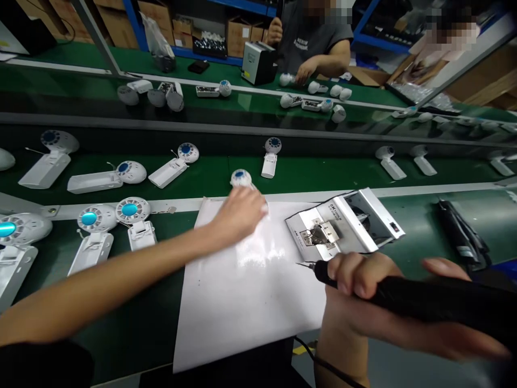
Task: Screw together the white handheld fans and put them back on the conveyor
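My left hand [244, 213] reaches across to the far edge of the white work sheet [250, 302], its fingers closed on a white device with a round vented head [241, 178]. Only the head, with its blue centre, shows past my knuckles; the rest is hidden. In my right hand [363, 280] I grip a black electric screwdriver [404, 293] lying almost level, its thin bit pointing left over the sheet. Just beyond that bit sits a silver screw feeder [341, 226], tilted in view, on the sheet's right part.
Similar white devices [130, 210] stand along the left bench edge, and several more [270, 157] lie on the green conveyor [323, 172] ahead. A black bundle [462, 231] rests at right. Across the line, a person's hand [307, 69] touches devices. A cable hangs below.
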`<state>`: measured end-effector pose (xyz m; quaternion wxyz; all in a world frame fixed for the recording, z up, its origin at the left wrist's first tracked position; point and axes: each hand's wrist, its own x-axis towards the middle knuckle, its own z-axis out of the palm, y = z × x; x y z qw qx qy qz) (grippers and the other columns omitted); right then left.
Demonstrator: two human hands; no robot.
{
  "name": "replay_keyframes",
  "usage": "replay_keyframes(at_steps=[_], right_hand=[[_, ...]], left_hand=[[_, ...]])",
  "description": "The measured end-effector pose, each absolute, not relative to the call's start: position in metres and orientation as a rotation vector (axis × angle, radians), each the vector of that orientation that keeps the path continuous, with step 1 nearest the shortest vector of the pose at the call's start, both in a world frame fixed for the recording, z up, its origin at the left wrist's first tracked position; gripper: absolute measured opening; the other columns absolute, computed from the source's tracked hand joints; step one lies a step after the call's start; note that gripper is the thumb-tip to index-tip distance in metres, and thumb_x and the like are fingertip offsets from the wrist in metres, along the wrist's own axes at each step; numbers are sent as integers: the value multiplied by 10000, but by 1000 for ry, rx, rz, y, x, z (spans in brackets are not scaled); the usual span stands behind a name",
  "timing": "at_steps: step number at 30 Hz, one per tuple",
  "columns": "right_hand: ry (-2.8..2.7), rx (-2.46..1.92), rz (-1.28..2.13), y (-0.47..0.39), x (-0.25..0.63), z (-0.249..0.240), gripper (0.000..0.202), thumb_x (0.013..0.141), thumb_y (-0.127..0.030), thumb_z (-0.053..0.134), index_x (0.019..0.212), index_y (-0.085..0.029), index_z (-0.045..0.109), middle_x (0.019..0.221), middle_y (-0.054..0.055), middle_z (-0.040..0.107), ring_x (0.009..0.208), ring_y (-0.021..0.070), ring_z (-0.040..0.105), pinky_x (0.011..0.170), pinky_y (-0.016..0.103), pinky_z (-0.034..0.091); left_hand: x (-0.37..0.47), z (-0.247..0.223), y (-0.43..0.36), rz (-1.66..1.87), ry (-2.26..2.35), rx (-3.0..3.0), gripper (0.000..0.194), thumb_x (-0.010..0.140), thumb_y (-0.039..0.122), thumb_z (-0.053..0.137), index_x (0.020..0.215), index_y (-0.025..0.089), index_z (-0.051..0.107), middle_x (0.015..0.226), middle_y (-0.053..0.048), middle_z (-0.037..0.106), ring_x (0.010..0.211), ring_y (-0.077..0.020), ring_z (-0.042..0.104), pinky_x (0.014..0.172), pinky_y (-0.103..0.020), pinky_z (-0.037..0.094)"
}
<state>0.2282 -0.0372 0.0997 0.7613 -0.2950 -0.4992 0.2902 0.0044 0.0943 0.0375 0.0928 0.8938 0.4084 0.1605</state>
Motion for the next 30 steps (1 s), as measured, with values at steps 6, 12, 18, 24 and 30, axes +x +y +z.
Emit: replay_keyframes(at_steps=[6,12,18,24,30], right_hand=[[-1130,-549,739,-4,182,90,511,1044,-803,568,1271,-353,653,582,-114,560,327,135,381,337,287,420],[-1123,-673,828,24,151,70,558,953,-798,735,1155,-316,541,535,-143,523,330,125,383,370,253,413],[-1162,-692,926,29,152,54,511,961,-727,767,1142,-311,530,537,-145,526,334,118,384,361,237,383],[-1225,-720,981,26,151,21,509,929,-652,822,1171,-291,558,594,-108,587,421,118,444,439,259,384],[-1244,-755,952,25,145,25,491,966,-659,778,1178,-265,575,581,-102,579,407,110,425,416,250,344]], left_hand=[[3,-12,-32,658,464,2871,165,1137,195,585,1061,168,729,1064,-93,723,984,-255,629,1080,-421,492],[5,-11,-34,677,467,2839,183,1132,294,631,996,192,700,1010,-72,705,950,-248,636,1097,-424,472],[6,-9,-33,679,480,2813,176,1132,319,649,1020,195,702,1015,-66,724,978,-254,649,1094,-432,474],[5,-10,-34,618,460,2763,75,1052,258,707,1012,196,694,1010,-60,720,1006,-261,650,1077,-446,458],[5,-16,-38,599,473,2770,53,1036,231,714,994,215,685,981,-56,721,999,-284,641,1048,-465,467]])
